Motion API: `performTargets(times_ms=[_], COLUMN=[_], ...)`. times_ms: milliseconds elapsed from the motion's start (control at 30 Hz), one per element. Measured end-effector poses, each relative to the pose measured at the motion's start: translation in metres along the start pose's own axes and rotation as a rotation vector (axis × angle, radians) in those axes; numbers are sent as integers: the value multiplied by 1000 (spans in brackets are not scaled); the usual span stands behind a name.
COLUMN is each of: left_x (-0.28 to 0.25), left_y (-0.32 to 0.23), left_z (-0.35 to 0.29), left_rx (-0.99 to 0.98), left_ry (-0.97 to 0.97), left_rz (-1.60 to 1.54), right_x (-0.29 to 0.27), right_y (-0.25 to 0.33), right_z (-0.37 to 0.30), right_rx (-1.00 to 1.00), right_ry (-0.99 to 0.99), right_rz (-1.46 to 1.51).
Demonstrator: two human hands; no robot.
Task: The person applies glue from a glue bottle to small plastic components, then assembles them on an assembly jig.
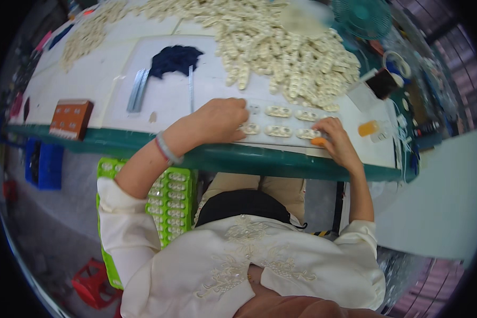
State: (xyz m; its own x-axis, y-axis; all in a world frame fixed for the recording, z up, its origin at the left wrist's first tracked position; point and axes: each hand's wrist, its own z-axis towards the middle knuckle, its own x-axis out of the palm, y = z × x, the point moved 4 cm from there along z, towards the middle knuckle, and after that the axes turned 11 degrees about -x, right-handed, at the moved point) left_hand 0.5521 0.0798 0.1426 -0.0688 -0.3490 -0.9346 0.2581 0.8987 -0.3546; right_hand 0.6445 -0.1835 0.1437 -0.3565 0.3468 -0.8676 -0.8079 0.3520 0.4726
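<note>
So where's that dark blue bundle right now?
At upper left in the head view, the dark blue bundle lies on the white work surface beyond the left hand, left of the heap of cream pieces and beside the silvery strips.

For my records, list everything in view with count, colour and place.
Flat table: one, white with green edge, centre
Heaped oblong pieces: uncountable, cream, far side
Oblong pieces in rows: at least five, cream, near side
Crumpled bundle: one, navy, upper left
Straight strips: several, silver, beside bundle
Boxy block: one, brown, left edge
Round fan: one, teal, far right
Small container: one, orange, right
Plastic bin: one, blue, far left
Loaded tray: at least one, lime green, left of lap
Plastic stool: one, red, lower left
Small object: one, orange, rows' right end
Other clutter: uncountable, mixed, edges
Sleeves: two, white, arms
Left hand: one, rows' left end
Right hand: one, rows' right end
</note>
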Motion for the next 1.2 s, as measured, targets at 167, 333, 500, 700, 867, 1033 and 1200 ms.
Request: performTargets(times_ms=[167, 333, 500, 700, 867, 1033, 1200], left_x=[-1, -44, 35, 183, 222, 227, 210], left_y=[3, 28, 31, -70, -166, -138, -97], left_z=[11, -94, -291, -487, -584, -646, -676], left_rx=[-79, -281, -1009, -1692, -2058, -2252, -2538], left_ry=[86, -467, -649, -1234, -1687, -1616, -1446], left_rz=[57, -333, -709, -1136, -944, -333, 20], right_x=[-34, -9, 157, 371, 447, 491, 457], right_y=[2, 89, 215, 298, 366, 343, 325], right_z=[2, 21, 93, 198, 251, 275, 249], right_rx=[-57, -72, -364, -617, -529, -519, -663], right_ry=[-208, -383, 198, 295, 304, 407, 223], right_rz=[25, 462, 588, 407, 127, -146, 103])
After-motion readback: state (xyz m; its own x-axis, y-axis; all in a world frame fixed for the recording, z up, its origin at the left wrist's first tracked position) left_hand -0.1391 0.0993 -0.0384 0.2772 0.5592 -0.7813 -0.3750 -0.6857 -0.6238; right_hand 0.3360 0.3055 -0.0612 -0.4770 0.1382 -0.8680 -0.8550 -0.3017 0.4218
